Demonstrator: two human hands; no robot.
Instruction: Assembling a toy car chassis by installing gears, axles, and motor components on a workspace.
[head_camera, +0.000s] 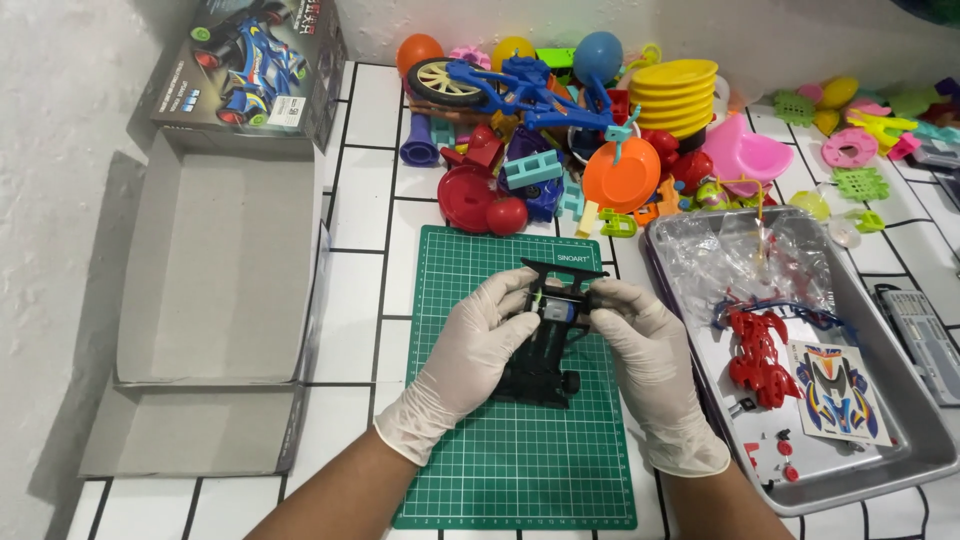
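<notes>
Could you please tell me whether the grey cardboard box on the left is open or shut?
Open. The cardboard box lies with its bare grey inside facing up, flaps spread flat, and its printed lid stands apart behind it.

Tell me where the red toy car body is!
The red plastic toy car body lies in the silver metal tray on the right of the head view, beside a colourful sticker sheet, right of the green cutting mat.

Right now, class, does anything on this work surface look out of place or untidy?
Yes: a jumbled heap of plastic toys sprawls behind the green mat. The open cardboard box sits flattened out. Both hands hold the black toy car frame neatly.
</notes>
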